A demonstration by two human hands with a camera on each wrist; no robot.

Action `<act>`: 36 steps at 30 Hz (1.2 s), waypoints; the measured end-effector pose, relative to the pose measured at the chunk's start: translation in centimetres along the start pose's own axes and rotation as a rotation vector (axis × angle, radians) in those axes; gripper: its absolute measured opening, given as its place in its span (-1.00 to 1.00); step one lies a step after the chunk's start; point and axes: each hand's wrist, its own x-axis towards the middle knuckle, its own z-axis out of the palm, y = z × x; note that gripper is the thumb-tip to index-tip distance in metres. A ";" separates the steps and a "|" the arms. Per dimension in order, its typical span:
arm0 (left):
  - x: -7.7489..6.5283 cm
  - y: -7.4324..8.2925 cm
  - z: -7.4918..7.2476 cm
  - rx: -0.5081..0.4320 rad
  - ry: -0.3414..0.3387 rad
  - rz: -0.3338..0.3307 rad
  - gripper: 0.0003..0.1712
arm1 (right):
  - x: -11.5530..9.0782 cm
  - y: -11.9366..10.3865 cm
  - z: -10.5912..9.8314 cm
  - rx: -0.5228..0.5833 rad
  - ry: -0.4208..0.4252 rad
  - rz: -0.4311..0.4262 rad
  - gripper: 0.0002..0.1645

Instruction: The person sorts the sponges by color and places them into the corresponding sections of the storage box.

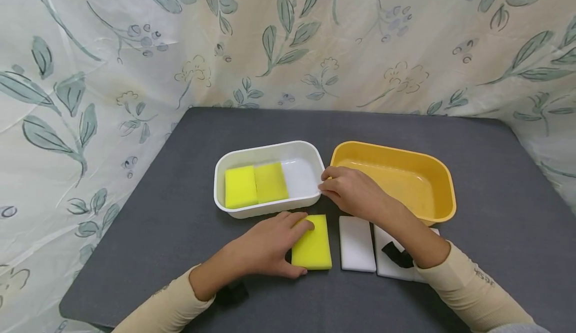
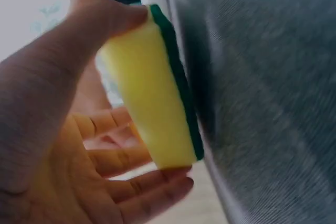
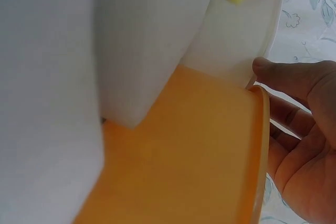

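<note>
My left hand (image 1: 270,245) holds a yellow sponge (image 1: 315,245) lying on the table in front of the white tub, thumb at its near end and fingers at its far end. A green scouring layer shows on that sponge's table side in the left wrist view. At the right end of the white tub (image 1: 306,173), my right hand (image 1: 355,190) pinches the rim, with the thumb (image 3: 286,74) on the tub's edge in the right wrist view. Inside the tub, two yellow sponges (image 1: 240,187) lie side by side at the left.
Right of the white tub stands a yellow tub (image 1: 396,178), partly behind my right forearm. Two white sponges (image 1: 357,245) lie in front of it, one partly covered by the right wrist and its black strap. A floral cloth (image 1: 288,38) hangs behind the dark grey table (image 1: 153,223).
</note>
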 end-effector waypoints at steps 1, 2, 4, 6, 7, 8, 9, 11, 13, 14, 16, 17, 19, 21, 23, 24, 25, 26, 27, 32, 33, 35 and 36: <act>0.0 -0.1 -0.2 -0.018 0.009 0.012 -0.15 | 0.0 0.0 0.0 0.001 -0.003 0.002 -0.85; -0.1 -0.2 -0.3 -0.036 0.018 0.022 -0.16 | 0.0 0.0 0.0 0.002 -0.004 0.004 -0.85; -0.1 -0.2 -0.8 -0.051 0.042 0.045 -0.18 | 0.0 0.0 0.1 0.002 -0.009 0.007 -0.84; -0.1 -0.4 -1.1 -0.055 0.071 0.062 -0.18 | 0.0 -0.1 0.0 0.000 -0.013 0.011 -0.83; -0.1 -0.5 -1.3 -0.059 0.085 0.071 -0.18 | 0.0 -0.1 0.1 -0.002 -0.014 0.012 -0.82; -0.2 -0.5 -1.5 -0.063 0.096 0.074 -0.18 | 0.0 -0.1 0.1 -0.003 -0.015 0.013 -0.82; -0.2 -0.6 -1.6 -0.067 0.107 0.077 -0.18 | 0.0 -0.1 0.1 -0.004 -0.015 0.013 -0.82; -0.1 -0.7 -2.0 -0.078 0.122 0.075 -0.19 | -0.1 0.0 0.1 -0.004 -0.016 0.016 -0.82; -0.1 -0.7 -2.3 -0.094 0.136 0.069 -0.19 | -0.1 0.0 0.0 0.002 -0.018 0.018 -0.80; -0.1 -0.7 -2.5 -0.096 0.145 0.065 -0.19 | -0.1 0.0 0.0 0.005 -0.019 0.020 -0.80; -0.1 -0.8 -2.8 -0.098 0.167 0.059 -0.20 | -0.1 0.1 -0.1 0.008 -0.022 0.024 -0.78; -0.1 -0.8 -3.0 -0.099 0.179 0.054 -0.20 | -0.1 0.1 -0.1 0.009 -0.023 0.025 -0.78; 0.0 -0.9 -3.2 -0.100 0.199 0.037 -0.20 | -0.2 0.1 -0.1 0.008 -0.022 0.025 -0.79; 0.0 -0.9 -3.4 -0.102 0.213 0.012 -0.21 | -0.2 0.1 -0.1 0.005 -0.021 0.025 -0.84; 0.1 -1.0 -3.6 -0.115 0.222 -0.013 -0.21 | -0.2 0.1 -0.1 0.005 -0.020 0.025 -0.88; 0.2 -1.0 -3.7 -0.124 0.224 -0.024 -0.21 | -0.2 0.1 -0.1 0.006 -0.019 0.026 -0.89; 0.2 -1.0 -3.7 -0.134 0.225 -0.031 -0.21 | -0.2 0.1 -0.2 0.008 -0.019 0.027 -0.89; 0.3 -1.1 -3.8 -0.143 0.226 -0.037 -0.22 | -0.2 0.1 -0.2 0.010 -0.019 0.028 -0.90; 0.3 -1.1 -3.8 -0.153 0.225 -0.043 -0.22 | -0.2 0.1 -0.2 0.012 -0.019 0.028 -0.88; 0.2 -1.4 -3.8 -0.163 0.230 -0.068 -0.23 | -0.2 0.1 -0.3 0.024 -0.019 0.021 -0.84; 0.2 -1.5 -3.7 -0.157 0.233 -0.078 -0.24 | -0.2 0.1 -0.3 0.026 -0.019 0.019 -0.83; 0.2 -1.7 -3.8 -0.145 0.238 -0.095 -0.26 | -0.2 0.1 -0.4 0.028 -0.022 0.017 -0.79; 0.2 -1.8 -3.7 -0.142 0.237 -0.103 -0.27 | -0.2 0.1 -0.4 0.028 -0.023 0.016 -0.78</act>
